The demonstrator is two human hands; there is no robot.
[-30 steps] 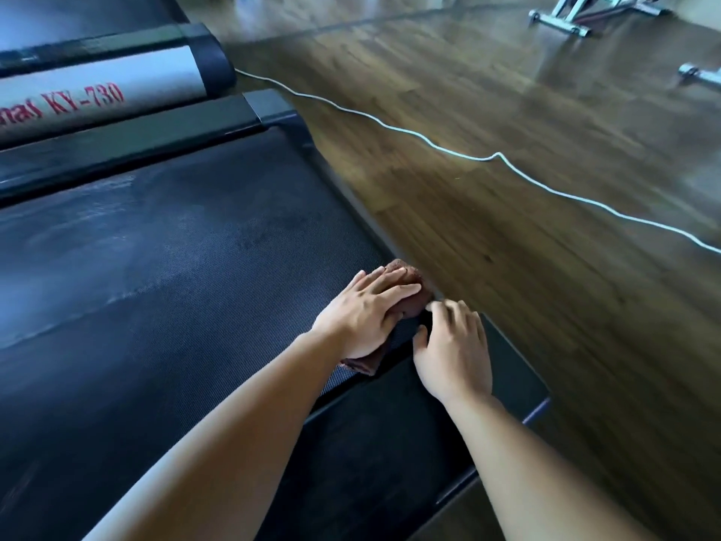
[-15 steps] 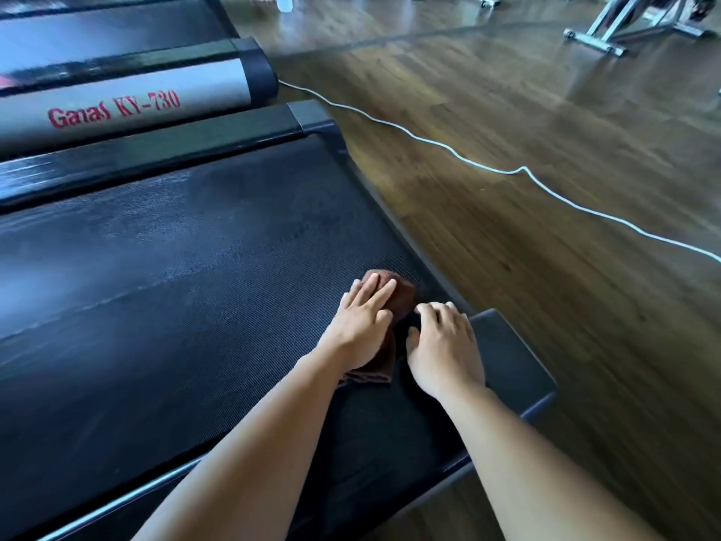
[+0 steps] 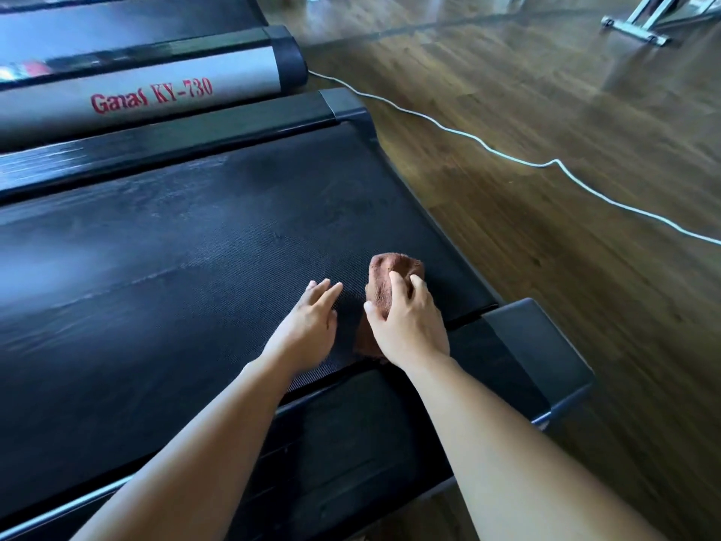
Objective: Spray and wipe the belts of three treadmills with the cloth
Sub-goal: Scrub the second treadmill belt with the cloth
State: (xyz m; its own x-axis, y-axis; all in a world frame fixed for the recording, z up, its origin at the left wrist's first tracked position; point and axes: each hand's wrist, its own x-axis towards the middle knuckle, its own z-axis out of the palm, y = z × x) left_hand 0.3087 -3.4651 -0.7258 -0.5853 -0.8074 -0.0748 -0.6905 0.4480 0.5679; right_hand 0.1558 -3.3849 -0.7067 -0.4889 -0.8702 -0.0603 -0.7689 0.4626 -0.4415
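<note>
A brown cloth (image 3: 394, 267) lies bunched on the black treadmill belt (image 3: 175, 267), close to the belt's right rear corner. My right hand (image 3: 409, 326) covers the cloth's near part, fingers curled over it and thumb against its left side. Just left of the cloth, my left hand (image 3: 312, 322) rests on the bare belt with straight fingers and does not touch the cloth. Faint streaks run across the belt to the left.
The treadmill's black end cap (image 3: 526, 345) sits right of my hands. A second treadmill's grey side rail (image 3: 156, 95), marked "Ganas KY-730", lies behind. A white cable (image 3: 507, 154) snakes over the wooden floor (image 3: 585, 267). A metal equipment frame (image 3: 640, 25) stands far right.
My left hand has come off the cloth and moved left onto the bare belt. My right hand has left the end cap and taken hold of the cloth.
</note>
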